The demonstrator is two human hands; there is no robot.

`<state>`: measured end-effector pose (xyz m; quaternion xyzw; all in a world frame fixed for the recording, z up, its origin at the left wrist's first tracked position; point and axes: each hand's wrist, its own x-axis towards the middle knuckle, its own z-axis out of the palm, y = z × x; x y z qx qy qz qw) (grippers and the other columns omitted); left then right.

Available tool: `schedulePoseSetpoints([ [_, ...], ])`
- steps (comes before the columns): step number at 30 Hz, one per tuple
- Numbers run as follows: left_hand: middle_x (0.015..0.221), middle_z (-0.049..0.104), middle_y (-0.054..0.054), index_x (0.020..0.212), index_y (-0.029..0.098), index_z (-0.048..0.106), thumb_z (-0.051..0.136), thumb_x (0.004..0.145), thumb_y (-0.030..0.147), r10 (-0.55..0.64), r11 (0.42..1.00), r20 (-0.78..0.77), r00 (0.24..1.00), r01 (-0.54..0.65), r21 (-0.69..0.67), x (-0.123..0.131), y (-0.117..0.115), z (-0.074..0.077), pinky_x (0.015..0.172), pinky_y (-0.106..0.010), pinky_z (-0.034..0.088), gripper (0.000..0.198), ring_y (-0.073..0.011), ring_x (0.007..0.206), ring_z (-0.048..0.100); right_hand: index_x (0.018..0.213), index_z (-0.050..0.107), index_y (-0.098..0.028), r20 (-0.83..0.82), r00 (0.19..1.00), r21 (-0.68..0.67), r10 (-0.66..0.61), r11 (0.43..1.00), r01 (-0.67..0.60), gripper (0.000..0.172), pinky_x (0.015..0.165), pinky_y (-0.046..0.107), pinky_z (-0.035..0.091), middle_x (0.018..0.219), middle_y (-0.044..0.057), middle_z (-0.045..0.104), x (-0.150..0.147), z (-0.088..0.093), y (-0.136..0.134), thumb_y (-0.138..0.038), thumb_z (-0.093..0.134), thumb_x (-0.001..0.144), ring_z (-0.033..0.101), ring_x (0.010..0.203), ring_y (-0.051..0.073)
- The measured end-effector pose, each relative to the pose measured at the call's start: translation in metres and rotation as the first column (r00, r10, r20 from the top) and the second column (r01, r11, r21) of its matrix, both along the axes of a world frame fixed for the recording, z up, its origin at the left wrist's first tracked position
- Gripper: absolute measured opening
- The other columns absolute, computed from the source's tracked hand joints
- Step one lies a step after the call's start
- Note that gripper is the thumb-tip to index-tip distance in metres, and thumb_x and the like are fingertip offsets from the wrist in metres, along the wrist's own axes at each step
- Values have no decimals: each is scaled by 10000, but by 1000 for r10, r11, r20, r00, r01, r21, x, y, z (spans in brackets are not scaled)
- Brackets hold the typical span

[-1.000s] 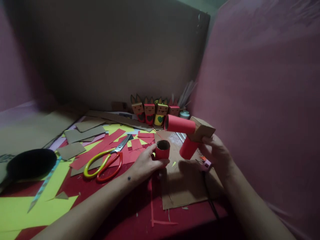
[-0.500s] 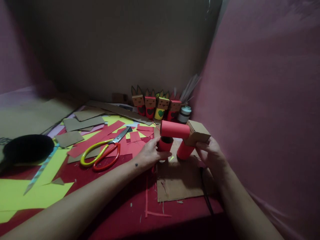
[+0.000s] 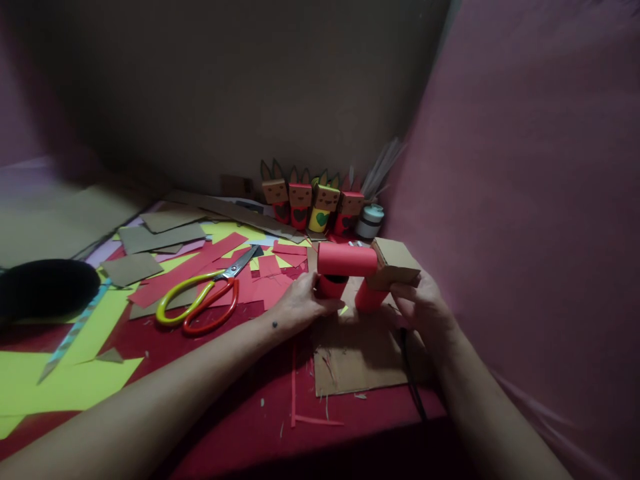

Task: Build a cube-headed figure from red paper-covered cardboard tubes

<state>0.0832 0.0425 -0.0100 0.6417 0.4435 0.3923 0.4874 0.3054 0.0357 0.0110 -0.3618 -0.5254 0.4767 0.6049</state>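
My left hand (image 3: 306, 300) is wrapped round an upright red tube (image 3: 331, 287) with a dark open top. My right hand (image 3: 423, 297) grips a small cardboard box (image 3: 395, 260) by its lower right side. Another red tube (image 3: 347, 259) lies level against the box's left side, just above the tube in my left hand. Below the box stands a third red tube (image 3: 370, 298). Under both hands lies a flat cardboard sheet (image 3: 365, 363) with small scraps on it.
Scissors (image 3: 215, 293) with yellow and red handles lie left among paper and cardboard pieces. A striped pencil (image 3: 75, 333) and a black oval object (image 3: 50, 288) are farther left. Several box-headed figures (image 3: 300, 200) and a pale jar (image 3: 370, 221) stand at the back.
The level red tube has shifted slightly left and down, covering more of the left tube's open top. Both hands keep their holds. The view has tilted a little.
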Motion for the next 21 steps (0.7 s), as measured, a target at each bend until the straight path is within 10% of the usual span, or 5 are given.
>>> schedulePoseSetpoints([
  [21,731,607,-2,835,201,551,738,608,264,-24,999,58,998,27,-45,-3,1,0,625,-319,444,301,-186,699,564,959,694,-231,22,997,-8,72,997,-72,473,850,389,543,1024,61,738,6,1,5,-202,840,509,679,923,256],
])
